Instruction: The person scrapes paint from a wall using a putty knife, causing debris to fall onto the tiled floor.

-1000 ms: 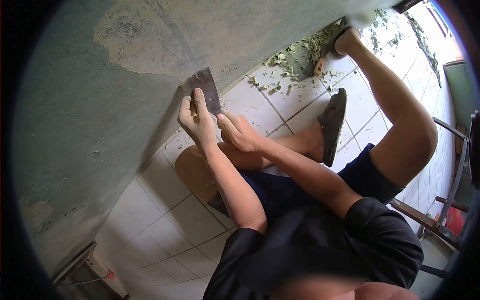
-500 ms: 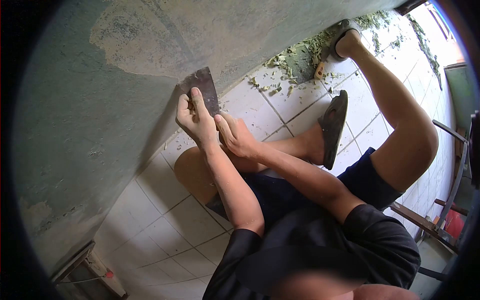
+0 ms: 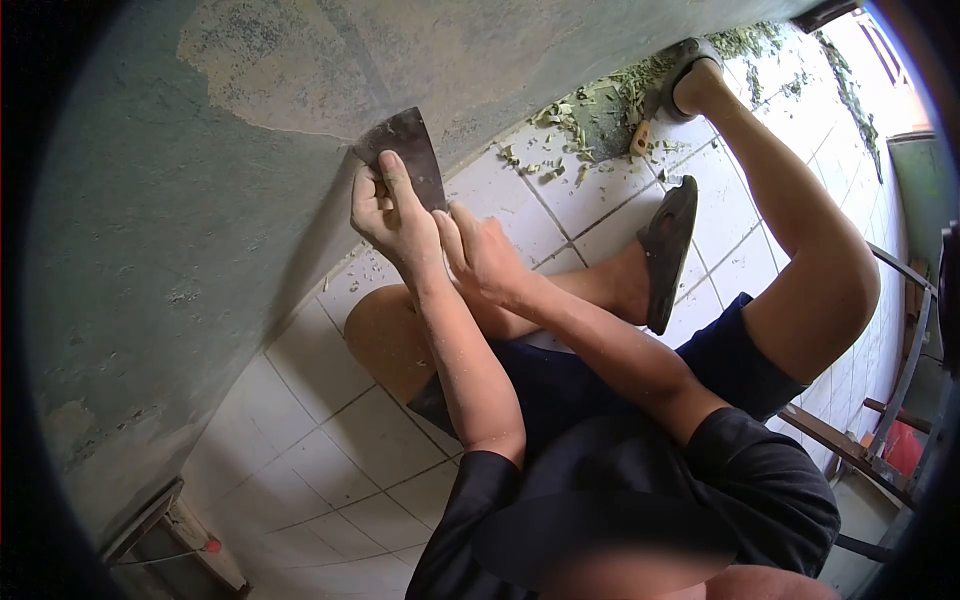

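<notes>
From here, with the dial laid over the scene, a dark plate (image 3: 418,150) is at eleven o'clock, slightly bowed, one edge at the green wall (image 3: 170,200). The left hand (image 3: 397,220) grips it, thumb across its face; the right hand (image 3: 485,258) pinches the lower corner. A pale bare patch (image 3: 285,80) shows beyond. At one, green flakes (image 3: 560,115) litter white tiles (image 3: 520,205) by a short handle (image 3: 640,138); one sandal (image 3: 668,255) rests between two and three.
</notes>
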{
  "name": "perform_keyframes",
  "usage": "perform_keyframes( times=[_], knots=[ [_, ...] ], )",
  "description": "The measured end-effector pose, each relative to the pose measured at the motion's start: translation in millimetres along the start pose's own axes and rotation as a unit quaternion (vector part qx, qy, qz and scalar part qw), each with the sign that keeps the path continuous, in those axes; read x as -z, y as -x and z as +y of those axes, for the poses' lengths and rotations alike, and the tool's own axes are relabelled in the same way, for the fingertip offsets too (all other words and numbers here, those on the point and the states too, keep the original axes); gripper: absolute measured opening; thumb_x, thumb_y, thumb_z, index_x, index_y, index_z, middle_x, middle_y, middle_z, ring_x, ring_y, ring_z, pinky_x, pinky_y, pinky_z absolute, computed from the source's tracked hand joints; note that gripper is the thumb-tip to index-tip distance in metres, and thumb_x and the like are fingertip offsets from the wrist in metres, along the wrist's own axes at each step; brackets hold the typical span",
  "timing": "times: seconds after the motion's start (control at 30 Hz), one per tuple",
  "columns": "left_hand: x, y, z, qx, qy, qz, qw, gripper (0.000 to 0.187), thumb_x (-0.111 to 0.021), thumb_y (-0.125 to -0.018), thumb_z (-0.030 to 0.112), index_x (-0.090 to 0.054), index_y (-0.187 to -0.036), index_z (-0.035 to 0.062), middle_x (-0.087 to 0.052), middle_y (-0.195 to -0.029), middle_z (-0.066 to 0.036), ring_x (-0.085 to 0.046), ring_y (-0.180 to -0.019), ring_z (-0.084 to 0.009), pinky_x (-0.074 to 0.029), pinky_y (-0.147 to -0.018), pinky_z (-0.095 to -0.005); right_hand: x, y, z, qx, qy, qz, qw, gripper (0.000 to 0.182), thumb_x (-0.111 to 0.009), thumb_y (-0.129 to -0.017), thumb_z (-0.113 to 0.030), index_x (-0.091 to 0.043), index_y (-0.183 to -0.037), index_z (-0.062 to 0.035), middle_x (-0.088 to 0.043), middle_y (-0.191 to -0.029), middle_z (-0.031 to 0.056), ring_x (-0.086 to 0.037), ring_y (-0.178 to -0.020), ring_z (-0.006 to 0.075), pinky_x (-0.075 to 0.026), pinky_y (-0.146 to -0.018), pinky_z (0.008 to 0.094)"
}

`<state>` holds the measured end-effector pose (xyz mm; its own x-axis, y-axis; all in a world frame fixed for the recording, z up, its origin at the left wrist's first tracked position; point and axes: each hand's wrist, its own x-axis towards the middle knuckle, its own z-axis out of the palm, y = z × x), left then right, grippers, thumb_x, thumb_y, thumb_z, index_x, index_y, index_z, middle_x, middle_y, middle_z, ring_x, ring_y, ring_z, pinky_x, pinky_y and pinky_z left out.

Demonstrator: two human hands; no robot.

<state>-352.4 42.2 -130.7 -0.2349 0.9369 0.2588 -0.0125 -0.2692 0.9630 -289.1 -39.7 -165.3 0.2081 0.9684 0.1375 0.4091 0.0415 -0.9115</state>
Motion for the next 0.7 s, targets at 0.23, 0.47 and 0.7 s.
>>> perform_keyframes(
  times=[0.23, 0.47, 0.7],
  knots=[
    [-15.1, -6.3, 11.9, -0.032, 0.024, 0.027, 0.999, 0.038, -0.061, -0.104, 0.024, -0.053, -0.075, 0.0004, -0.050, -0.068, 0.003, -0.041, -0.062, -0.0042, -0.033, -0.056, -0.0223, 19.4, -16.3, -7.9, 0.006, 0.005, -0.009, 1.000, 0.028, -0.053, -0.105, -0.028, -0.051, -0.099, -0.0010, -0.059, -0.070, 0.0306, -0.058, -0.067, 0.0540, -0.045, -0.057, 0.0582],
    [-17.5, -10.9, 48.2, -0.045, -0.019, -0.020, 0.999, 0.043, -0.064, -0.103, 0.029, -0.052, -0.071, 0.0011, -0.045, -0.066, 0.006, -0.037, -0.063, -0.0043, -0.028, -0.054, -0.0244, 25.1, -16.2, -25.3, 0.029, -0.081, 0.018, 0.996, 0.027, -0.048, -0.107, -0.027, -0.049, -0.101, -0.0008, -0.058, -0.076, 0.0309, -0.056, -0.075, 0.0551, -0.041, -0.062, 0.0583],
    [10.8, 14.7, -5.2, 0.031, -0.077, 0.002, 0.997, 0.046, -0.064, -0.102, 0.029, -0.051, -0.070, -0.0006, -0.044, -0.061, 0.003, -0.038, -0.058, -0.0066, -0.029, -0.052, -0.0273, -8.3, 14.1, 31.8, 0.019, -0.085, -0.064, 0.994, 0.029, -0.043, -0.109, -0.029, -0.047, -0.104, -0.0002, -0.055, -0.075, 0.0307, -0.055, -0.076, 0.0549, -0.040, -0.063, 0.0572]
  ],
)
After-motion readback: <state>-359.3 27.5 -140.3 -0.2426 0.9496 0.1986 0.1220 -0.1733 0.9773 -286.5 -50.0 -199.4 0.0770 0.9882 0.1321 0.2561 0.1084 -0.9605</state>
